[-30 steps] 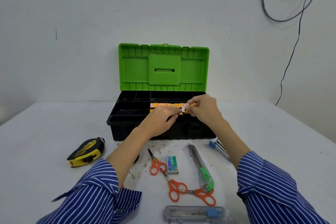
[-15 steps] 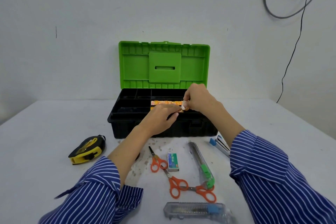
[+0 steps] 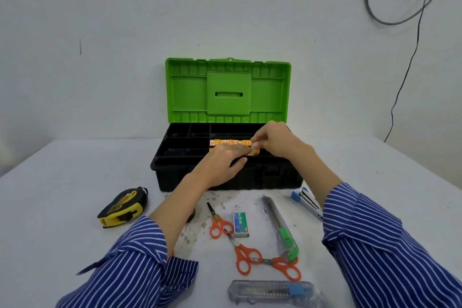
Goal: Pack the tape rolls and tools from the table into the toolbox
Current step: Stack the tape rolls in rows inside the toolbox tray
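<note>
While the ribbed green lid (image 3: 228, 90) stands upright, a small tape roll (image 3: 255, 151) is pinched between the left hand (image 3: 222, 165) and right hand (image 3: 273, 139) above the black plastic toolbox (image 3: 180, 175), beside a row of orange rolls (image 3: 230, 142)

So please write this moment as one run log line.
both hands at tape rolls in toolbox | tape measure, scissors, cutters on table

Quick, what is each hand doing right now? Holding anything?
Left hand: fingers curled over the tape rolls in the toolbox; grip cannot be told.
Right hand: pinched shut on a small tape roll.
</note>
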